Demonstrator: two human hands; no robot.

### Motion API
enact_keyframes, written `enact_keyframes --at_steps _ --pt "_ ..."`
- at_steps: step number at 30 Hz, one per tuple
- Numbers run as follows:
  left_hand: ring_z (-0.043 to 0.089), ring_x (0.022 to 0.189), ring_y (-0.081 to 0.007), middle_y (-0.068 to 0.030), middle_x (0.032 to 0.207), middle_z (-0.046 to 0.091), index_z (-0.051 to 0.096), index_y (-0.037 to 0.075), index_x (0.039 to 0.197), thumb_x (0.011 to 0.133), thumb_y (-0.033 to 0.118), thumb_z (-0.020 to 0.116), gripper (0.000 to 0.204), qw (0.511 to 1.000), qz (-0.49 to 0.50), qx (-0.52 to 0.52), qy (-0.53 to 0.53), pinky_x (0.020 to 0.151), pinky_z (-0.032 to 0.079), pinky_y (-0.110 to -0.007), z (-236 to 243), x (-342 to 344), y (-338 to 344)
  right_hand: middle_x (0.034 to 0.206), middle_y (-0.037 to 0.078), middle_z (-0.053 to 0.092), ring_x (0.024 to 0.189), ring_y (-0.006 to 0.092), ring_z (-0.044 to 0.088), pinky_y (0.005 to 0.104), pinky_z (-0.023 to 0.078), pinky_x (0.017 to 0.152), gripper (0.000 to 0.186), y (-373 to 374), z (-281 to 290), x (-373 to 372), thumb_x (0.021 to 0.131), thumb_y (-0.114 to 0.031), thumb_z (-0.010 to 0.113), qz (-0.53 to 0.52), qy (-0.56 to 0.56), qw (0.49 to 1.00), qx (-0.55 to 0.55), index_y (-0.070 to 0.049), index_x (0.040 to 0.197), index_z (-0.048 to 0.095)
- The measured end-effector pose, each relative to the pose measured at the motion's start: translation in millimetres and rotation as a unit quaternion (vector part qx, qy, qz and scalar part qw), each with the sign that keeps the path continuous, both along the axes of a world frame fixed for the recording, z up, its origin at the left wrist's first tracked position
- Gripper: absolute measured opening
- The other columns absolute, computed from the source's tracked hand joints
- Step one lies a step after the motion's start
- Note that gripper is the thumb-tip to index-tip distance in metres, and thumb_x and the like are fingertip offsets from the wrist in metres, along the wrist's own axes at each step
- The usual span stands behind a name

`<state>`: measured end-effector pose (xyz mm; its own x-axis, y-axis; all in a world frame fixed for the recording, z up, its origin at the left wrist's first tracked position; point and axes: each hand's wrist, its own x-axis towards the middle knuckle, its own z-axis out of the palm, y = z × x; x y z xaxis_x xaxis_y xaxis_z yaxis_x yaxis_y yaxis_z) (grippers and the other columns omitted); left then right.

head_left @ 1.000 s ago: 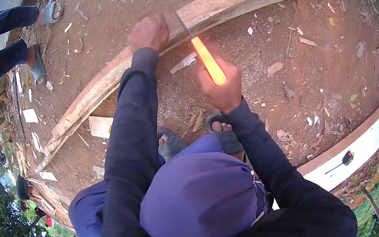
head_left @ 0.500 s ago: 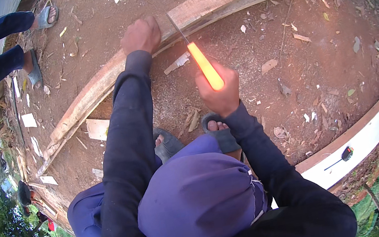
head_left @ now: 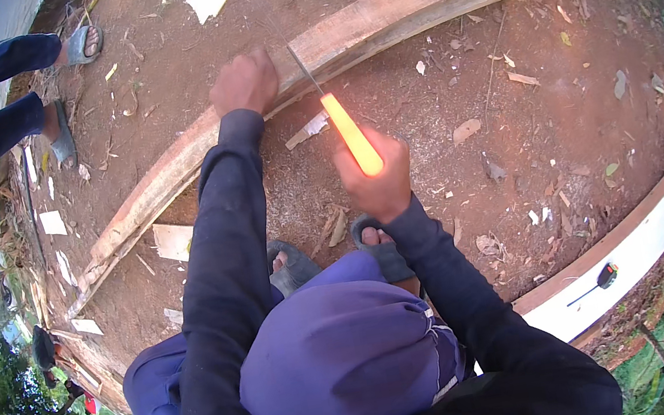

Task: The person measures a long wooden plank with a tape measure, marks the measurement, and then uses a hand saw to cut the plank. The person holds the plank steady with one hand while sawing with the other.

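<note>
A long pale wooden beam [head_left: 421, 0] lies across the ground in front of me, bowed by the lens. My left hand [head_left: 245, 84] is closed over it left of the middle, knuckles up, its fingertips hidden. Just right of that hand, a handsaw's thin blade [head_left: 305, 68] crosses the wood at a step in its surface. The blade's far end fades against the soil. The saw's bright orange handle [head_left: 354, 136] sits in my right hand [head_left: 384, 177], fingers wrapped round it, on the near side of the beam.
Another person's legs and sandals [head_left: 82, 45] stand at the far left. A white board [head_left: 620, 270] with a small dark tool [head_left: 608, 275] on it lies at the lower right. Wood offcuts [head_left: 173, 241], chips and leaves litter the brown soil. My sandalled feet [head_left: 296, 267] are below the beam.
The whole scene sits slightly lower in the picture. Both hands keep their grips, and the saw shows almost no shift against the beam.
</note>
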<state>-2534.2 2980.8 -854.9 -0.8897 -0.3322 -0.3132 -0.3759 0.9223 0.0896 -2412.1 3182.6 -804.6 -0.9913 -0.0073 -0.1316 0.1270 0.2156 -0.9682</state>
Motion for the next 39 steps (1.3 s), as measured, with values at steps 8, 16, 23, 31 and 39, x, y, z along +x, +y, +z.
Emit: enact_keyframes --at_steps 8,16,23,31,39 --pt "0.065 0.105 -0.0500 -0.0269 0.110 0.070 0.071 0.008 0.100 0.099 0.034 0.037 0.043 1.000 -0.020 -0.006 0.018 0.092 0.051 -0.057 13.5 -2.9 14.9 0.069 0.017 0.066 0.056 0.0300 0.068 0.0383 0.052 0.052 0.005 56.0 -0.1 70.4 0.078 -0.003 0.067 0.069 0.040 0.992 0.097 0.001 0.079 0.064" --pt "0.068 0.100 -0.0472 -0.0246 0.104 0.072 0.074 0.004 0.097 0.097 0.034 0.038 0.046 0.999 -0.018 0.000 0.037 0.090 0.053 -0.055 0.8 -3.3 0.2 0.062 0.016 0.063 0.052 0.0277 0.066 0.0371 0.050 0.051 0.009 26.5 8.9 39.6 0.080 -0.006 0.068 0.012 0.002 1.000 0.027 -0.001 0.076 0.061" --pt "0.067 0.103 -0.0465 -0.0254 0.106 0.072 0.075 0.004 0.098 0.097 0.035 0.038 0.048 0.999 0.011 -0.003 0.042 0.094 0.051 -0.054 2.3 0.3 10.8 0.060 0.014 0.061 0.049 0.0248 0.064 0.0356 0.050 0.049 0.009 49.4 14.4 71.5 0.078 -0.002 0.068 0.013 0.003 1.000 0.016 0.002 0.076 0.060" --pt "0.068 0.103 -0.0458 -0.0233 0.107 0.073 0.075 0.003 0.099 0.098 0.035 0.039 0.048 0.999 -0.017 -0.017 0.045 0.092 0.052 -0.054 5.6 -0.8 5.0 0.060 0.014 0.062 0.055 0.0221 0.067 0.0357 0.051 0.053 0.008 31.0 0.5 39.2 0.080 -0.006 0.067 0.019 -0.009 0.999 0.026 0.001 0.077 0.063" --pt "0.069 0.099 -0.0469 -0.0236 0.104 0.073 0.074 0.002 0.096 0.098 0.034 0.039 0.047 0.998 -0.025 -0.013 0.048 0.092 0.053 -0.054 13.6 0.4 25.8 0.055 0.013 0.055 0.047 0.0284 0.059 0.0379 0.045 0.046 0.015 28.1 -14.1 24.2 0.080 -0.010 0.067 -0.015 0.027 0.999 0.020 -0.003 0.071 0.057"
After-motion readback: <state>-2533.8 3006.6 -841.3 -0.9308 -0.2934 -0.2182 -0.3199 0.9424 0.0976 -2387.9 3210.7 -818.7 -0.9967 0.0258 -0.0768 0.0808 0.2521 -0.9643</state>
